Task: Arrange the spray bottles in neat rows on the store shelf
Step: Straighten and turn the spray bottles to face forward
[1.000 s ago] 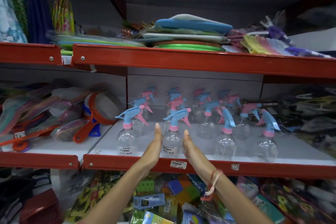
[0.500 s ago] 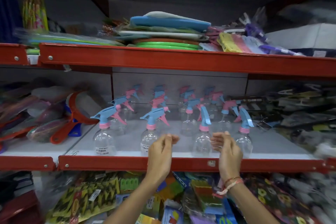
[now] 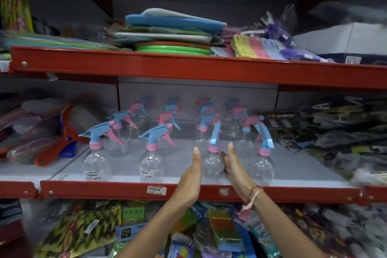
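Several clear spray bottles with blue and pink trigger heads stand in rows on the white middle shelf (image 3: 293, 170). In the front row, from left to right, are a first bottle (image 3: 95, 165), a second bottle (image 3: 151, 166), a third bottle (image 3: 213, 164) and a fourth bottle (image 3: 262, 166). My left hand (image 3: 191, 176) and my right hand (image 3: 234, 170) are held flat with straight fingers and facing palms, one on each side of the third bottle. The right palm lies against the third bottle's side. I cannot tell if the left palm touches it.
The shelf's red front rail (image 3: 104, 191) carries a price tag (image 3: 157, 190). Red and blue handled goods (image 3: 69, 138) lie to the left and dark packaged goods (image 3: 335, 132) to the right. Flat stacked items (image 3: 171, 33) fill the upper shelf. Colourful packets (image 3: 83, 230) hang below.
My hands left the second front bottle, curled briefly in front of the shelf, and now stand flat around the third bottle. The view has shifted right.
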`<state>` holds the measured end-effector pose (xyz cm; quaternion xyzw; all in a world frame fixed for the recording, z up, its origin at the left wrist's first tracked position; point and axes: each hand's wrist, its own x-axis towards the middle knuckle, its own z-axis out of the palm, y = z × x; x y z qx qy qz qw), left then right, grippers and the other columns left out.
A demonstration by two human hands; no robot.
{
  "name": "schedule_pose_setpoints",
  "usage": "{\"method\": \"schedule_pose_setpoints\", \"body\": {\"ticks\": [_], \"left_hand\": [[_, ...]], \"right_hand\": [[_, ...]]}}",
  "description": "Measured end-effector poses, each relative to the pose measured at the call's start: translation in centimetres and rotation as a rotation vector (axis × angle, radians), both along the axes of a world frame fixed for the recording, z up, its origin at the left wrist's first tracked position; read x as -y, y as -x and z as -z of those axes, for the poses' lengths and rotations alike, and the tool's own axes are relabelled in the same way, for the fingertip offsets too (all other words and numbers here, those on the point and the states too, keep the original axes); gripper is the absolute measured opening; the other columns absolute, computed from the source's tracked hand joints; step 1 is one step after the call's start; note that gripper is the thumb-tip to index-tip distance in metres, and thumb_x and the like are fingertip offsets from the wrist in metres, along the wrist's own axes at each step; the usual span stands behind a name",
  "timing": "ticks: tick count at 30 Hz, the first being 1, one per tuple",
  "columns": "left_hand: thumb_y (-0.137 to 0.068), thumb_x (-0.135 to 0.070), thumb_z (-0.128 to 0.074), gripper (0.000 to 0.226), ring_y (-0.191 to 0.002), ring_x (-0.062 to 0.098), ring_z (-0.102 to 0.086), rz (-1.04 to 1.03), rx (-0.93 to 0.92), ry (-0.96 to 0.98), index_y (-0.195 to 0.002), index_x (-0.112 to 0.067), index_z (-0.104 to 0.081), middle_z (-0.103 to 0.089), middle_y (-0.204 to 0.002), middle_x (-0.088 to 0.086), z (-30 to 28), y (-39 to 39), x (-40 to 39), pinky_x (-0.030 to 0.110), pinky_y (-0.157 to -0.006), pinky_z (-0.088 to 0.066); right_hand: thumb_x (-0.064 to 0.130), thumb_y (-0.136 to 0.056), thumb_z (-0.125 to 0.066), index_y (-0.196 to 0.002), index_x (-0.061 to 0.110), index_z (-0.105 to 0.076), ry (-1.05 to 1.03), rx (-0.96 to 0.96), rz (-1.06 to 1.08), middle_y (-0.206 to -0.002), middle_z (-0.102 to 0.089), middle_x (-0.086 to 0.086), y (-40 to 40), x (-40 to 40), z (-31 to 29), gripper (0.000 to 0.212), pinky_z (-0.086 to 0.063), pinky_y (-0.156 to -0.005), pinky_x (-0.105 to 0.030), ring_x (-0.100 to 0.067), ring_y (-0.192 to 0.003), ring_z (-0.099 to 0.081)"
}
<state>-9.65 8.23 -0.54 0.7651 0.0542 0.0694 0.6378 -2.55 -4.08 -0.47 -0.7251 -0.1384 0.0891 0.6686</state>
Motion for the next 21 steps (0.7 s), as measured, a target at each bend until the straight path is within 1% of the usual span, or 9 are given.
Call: {"method": "schedule_pose_setpoints", "body": {"ticks": [4, 6, 10, 13, 15, 17, 19, 20, 21], "left_hand": [[-0.052, -0.096, -0.004, 0.12, -0.144, 0.017, -0.022, -0.021, 0.001, -0.008, -0.146, -0.024, -0.021, -0.022, -0.157, 0.0, -0.2, -0.6, -0.7, 0.044, -0.12, -0.013], [-0.055, -0.094, -0.002, 0.117, -0.144, 0.017, -0.022, -0.023, 0.01, -0.023, -0.146, -0.023, -0.022, -0.021, -0.157, -0.001, -0.2, -1.0, -1.1, 0.044, -0.12, -0.012], [-0.053, -0.093, -0.003, 0.121, -0.143, 0.019, -0.025, -0.037, 0.029, -0.01, -0.146, -0.018, -0.024, -0.023, -0.157, 0.004, -0.1, -1.4, -1.2, 0.046, -0.12, -0.014], [-0.058, -0.091, -0.004, 0.115, -0.143, 0.018, -0.024, -0.031, 0.048, -0.001, -0.146, -0.021, -0.023, -0.023, -0.157, 0.002, 0.1, -1.2, -1.0, 0.044, -0.12, -0.013], [-0.073, -0.081, -0.007, 0.094, -0.142, 0.017, -0.027, -0.099, 0.112, -0.016, -0.145, -0.024, -0.028, -0.03, -0.154, -0.002, 0.4, -0.8, -0.5, 0.037, -0.118, -0.015], [-0.087, -0.065, -0.016, 0.071, -0.135, 0.014, -0.039, -0.265, 0.295, -0.045, -0.139, -0.024, -0.042, -0.045, -0.145, -0.004, 0.7, -0.1, 0.5, 0.029, -0.11, -0.026], [-0.094, -0.049, -0.025, 0.049, -0.118, 0.007, -0.052, -0.395, 0.49, -0.055, -0.122, -0.023, -0.056, -0.061, -0.123, -0.008, 0.8, 0.6, 1.7, 0.022, -0.097, -0.037], [-0.096, -0.042, -0.029, 0.038, -0.109, 0.003, -0.056, -0.417, 0.559, -0.07, -0.112, -0.023, -0.059, -0.063, -0.112, -0.01, 0.7, 0.8, 2.3, 0.018, -0.089, -0.04], [-0.098, -0.036, -0.032, 0.031, -0.1, 0.0, -0.058, -0.418, 0.6, -0.089, -0.105, -0.023, -0.059, -0.064, -0.103, -0.01, 0.8, 0.8, 2.9, 0.016, -0.084, -0.042]], "right_hand": [[0.068, -0.087, -0.013, -0.15, 0.015, -0.02, 0.022, 0.007, -0.039, -0.16, -0.021, -0.004, 1.7, 0.4, 0.0, 0.082, -0.014, -0.122, -0.038, -0.017, -0.146, -0.022], [0.07, -0.086, -0.013, -0.15, 0.018, -0.02, 0.04, 0.003, -0.053, -0.16, -0.02, -0.002, 2.4, 0.5, 0.1, 0.083, -0.014, -0.122, -0.041, -0.017, -0.146, -0.023], [0.073, -0.081, -0.014, -0.15, 0.021, -0.021, 0.039, 0.002, -0.071, -0.16, -0.021, 0.001, 2.9, 0.8, 0.5, 0.086, -0.014, -0.122, -0.041, -0.015, -0.146, -0.022], [0.074, -0.082, -0.015, -0.149, 0.022, -0.023, 0.051, 0.017, -0.081, -0.159, -0.023, 0.003, 2.8, 1.1, 0.6, 0.085, -0.015, -0.122, -0.041, -0.014, -0.146, -0.024], [0.076, -0.081, -0.017, -0.148, 0.023, -0.029, 0.062, 0.047, -0.049, -0.157, -0.029, 0.004, 2.8, 1.5, 0.9, 0.086, -0.018, -0.121, -0.041, -0.013, -0.144, -0.027], [0.073, -0.082, -0.023, -0.141, 0.022, -0.043, 0.017, 0.132, 0.027, -0.151, -0.042, 0.003, 3.1, 2.4, 1.0, 0.081, -0.025, -0.119, -0.04, -0.011, -0.139, -0.039], [0.061, -0.089, -0.031, -0.122, 0.019, -0.062, -0.129, 0.229, 0.136, -0.131, -0.063, -0.001, 3.5, 3.6, 1.1, 0.062, -0.04, -0.11, -0.038, -0.01, -0.121, -0.058], [0.052, -0.093, -0.035, -0.109, 0.017, -0.07, -0.201, 0.271, 0.222, -0.116, -0.072, -0.003, 3.7, 4.4, 1.1, 0.052, -0.048, -0.102, -0.038, -0.012, -0.108, -0.066], [0.045, -0.096, -0.036, -0.096, 0.015, -0.073, -0.255, 0.308, 0.324, -0.102, -0.076, -0.005, 3.7, 5.3, 1.0, 0.047, -0.053, -0.094, -0.037, -0.015, -0.097, -0.071]]}}
